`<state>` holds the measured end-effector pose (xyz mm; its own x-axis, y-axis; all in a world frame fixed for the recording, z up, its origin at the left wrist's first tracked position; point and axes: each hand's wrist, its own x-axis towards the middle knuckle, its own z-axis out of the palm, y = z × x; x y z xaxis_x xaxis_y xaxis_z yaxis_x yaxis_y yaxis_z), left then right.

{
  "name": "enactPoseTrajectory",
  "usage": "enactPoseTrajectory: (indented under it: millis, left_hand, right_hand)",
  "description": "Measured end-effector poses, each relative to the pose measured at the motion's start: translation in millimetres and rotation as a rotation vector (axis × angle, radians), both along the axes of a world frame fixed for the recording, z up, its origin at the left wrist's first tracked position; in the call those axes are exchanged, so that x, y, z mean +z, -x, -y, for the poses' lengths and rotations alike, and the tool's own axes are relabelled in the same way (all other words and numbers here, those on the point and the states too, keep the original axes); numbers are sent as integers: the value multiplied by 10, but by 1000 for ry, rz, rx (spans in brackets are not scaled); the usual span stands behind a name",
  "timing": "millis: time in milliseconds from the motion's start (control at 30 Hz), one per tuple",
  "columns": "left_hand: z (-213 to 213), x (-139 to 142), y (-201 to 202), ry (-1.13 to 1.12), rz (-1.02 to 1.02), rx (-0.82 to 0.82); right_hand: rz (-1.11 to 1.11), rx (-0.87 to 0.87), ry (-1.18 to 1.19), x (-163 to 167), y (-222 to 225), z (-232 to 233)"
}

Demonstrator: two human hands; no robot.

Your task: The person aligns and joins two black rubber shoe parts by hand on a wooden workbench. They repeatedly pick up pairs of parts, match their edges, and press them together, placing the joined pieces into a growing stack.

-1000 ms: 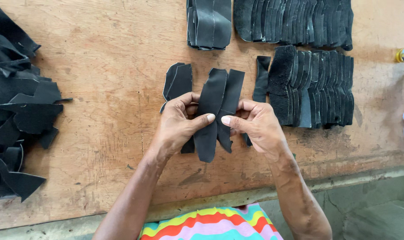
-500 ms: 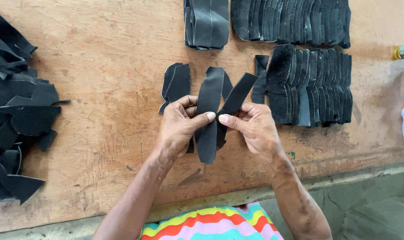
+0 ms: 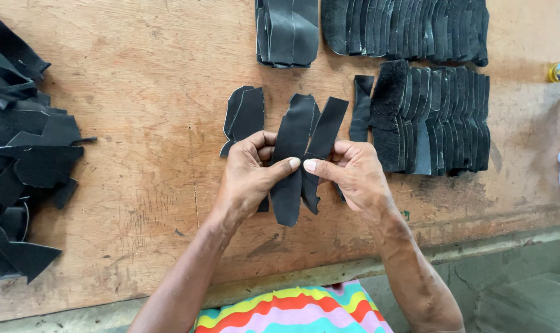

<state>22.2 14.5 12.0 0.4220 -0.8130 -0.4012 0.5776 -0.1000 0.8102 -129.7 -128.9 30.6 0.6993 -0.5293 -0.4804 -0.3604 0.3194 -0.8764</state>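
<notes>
here, left hand [image 3: 250,176] and right hand [image 3: 351,174] have fingers clamped on black strips [image 3: 300,148] above the bench [image 3: 138,203]; cut stacks [image 3: 437,117] lie just right.

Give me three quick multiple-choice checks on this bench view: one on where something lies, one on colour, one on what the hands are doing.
1. Where is the loose heap of black offcuts?
A. the table's left edge
B. the right edge
C. under the wrists

2. What colour are the cut pieces in the hands?
A. tan
B. black
C. white

3. How are the pieces held?
A. lying flat, untouched
B. left hand alone
C. pinched by left hand and right hand together

Answers: 1 A, the heap fills the left side of the wooden table. 2 B, they are dark like the stacked rows. 3 C, both thumbs press on the strips.
</notes>
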Motion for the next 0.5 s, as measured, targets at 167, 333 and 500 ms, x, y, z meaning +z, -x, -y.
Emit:
enactPoseTrajectory:
  millis: [167, 333, 500]
  left_hand:
    - [-21, 24, 15, -1, 178, -46]
    - [-23, 36, -64, 16, 42, -94]
    - [-14, 20, -75, 20, -109, -79]
  right_hand:
    - [-16, 8, -27, -1, -13, -5]
    - [-25, 44, -81, 97, -69, 41]
    - [-60, 119, 17, 183, -62, 80]
